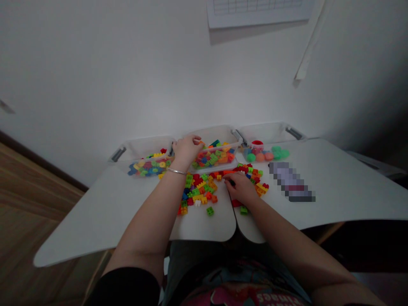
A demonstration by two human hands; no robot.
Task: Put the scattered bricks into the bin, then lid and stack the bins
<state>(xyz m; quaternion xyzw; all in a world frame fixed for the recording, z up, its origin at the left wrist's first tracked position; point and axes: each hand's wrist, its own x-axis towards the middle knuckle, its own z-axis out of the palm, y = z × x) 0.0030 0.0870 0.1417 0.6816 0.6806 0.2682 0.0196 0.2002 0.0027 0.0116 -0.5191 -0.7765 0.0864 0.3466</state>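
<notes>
A white desk (pixel 105 212) stands against a pale wall, with wooden flooring (pixel 32 199) showing at the far left. Three clear plastic tubs with grey latches sit in a row along its back edge. The left tub (pixel 134 151) holds mixed blocks and rings. The left hand (pixel 186 151), a thin silver bangle (pixel 176 171) on its wrist, is curled over the rim of the middle tub (pixel 210 168), which is full of colourful building blocks (pixel 212 158); whether it grips anything cannot be told. Loose blocks (pixel 197 191) spread across the desk in front. The right hand (pixel 240 189) sits at their right side, fingers bent down, its grip unclear. The right tub (pixel 270 132) holds round balls (pixel 259 156), and just in front lies a pixelated object (pixel 291 180), too blurred to identify.
</notes>
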